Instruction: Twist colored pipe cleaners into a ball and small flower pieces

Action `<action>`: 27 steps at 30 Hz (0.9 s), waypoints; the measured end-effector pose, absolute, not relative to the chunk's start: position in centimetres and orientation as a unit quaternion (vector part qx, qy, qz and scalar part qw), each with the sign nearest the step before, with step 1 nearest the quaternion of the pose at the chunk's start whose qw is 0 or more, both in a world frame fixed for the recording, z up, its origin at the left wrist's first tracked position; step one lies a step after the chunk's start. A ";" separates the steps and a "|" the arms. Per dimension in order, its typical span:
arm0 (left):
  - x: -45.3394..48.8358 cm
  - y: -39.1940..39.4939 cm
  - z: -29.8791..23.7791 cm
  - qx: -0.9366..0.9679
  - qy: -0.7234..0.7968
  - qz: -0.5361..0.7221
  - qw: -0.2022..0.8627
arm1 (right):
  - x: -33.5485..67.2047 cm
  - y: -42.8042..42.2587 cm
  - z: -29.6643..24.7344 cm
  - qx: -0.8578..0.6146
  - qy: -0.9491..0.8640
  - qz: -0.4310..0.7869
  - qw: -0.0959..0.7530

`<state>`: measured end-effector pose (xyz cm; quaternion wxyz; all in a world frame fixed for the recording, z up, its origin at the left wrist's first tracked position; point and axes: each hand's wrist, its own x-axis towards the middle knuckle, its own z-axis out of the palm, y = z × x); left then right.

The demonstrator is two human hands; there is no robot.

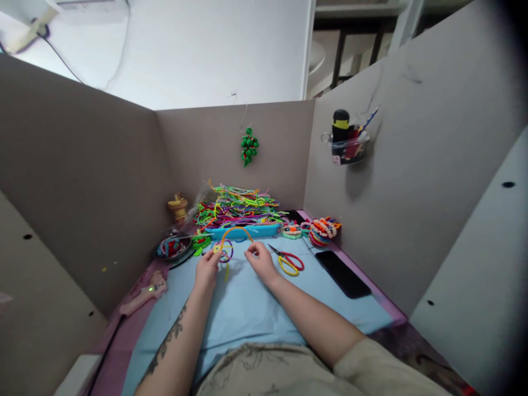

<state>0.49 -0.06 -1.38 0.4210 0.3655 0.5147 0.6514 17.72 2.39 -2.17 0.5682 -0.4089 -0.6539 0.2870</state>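
My left hand (206,270) pinches a small coiled piece of pipe cleaners (224,252), purple and yellow, over the light blue mat (247,308). An orange pipe cleaner (236,231) arches from that coil across to my right hand (259,261), which pinches its other end. Both hands sit close together near the far middle of the mat. A yellow strand hangs down from the coil.
A heap of coloured pipe cleaners (235,206) lies at the back. Red-and-yellow scissors (289,261) and a black phone (342,273) lie to the right. A pink glue gun (142,295) and a dark bowl (173,247) sit on the left. Cardboard walls enclose the desk.
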 end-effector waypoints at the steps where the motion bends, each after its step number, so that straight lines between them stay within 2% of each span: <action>1: 0.4 0.0 -1.4 0.357 0.502 0.657 0.435 | 17.8 2.6 -2.3 -0.430 -0.637 0.271 0.580; 3: 0.3 0.1 -1.4 0.347 0.472 0.664 0.465 | 18.1 3.2 -2.7 -0.467 -0.620 0.258 0.576; 9: 0.4 -0.1 -1.1 0.349 0.413 0.660 0.522 | 18.8 5.2 -4.1 -0.489 -0.690 0.227 0.483; 13: 0.3 -0.2 -1.0 0.385 0.468 0.633 0.481 | 19.2 5.3 -3.5 -0.454 -0.685 0.238 0.517; 17: 0.7 -0.5 -0.8 0.448 0.514 0.599 0.420 | 19.6 5.3 -2.9 -0.398 -0.643 0.351 0.552; 21: 1.3 -0.8 -0.7 0.487 0.512 0.562 0.431 | 19.3 5.4 -3.0 -0.342 -0.553 0.511 0.562; 27: 1.7 -1.0 -0.8 0.516 0.474 0.529 0.478 | 18.6 4.7 -2.8 -0.320 -0.502 0.562 0.574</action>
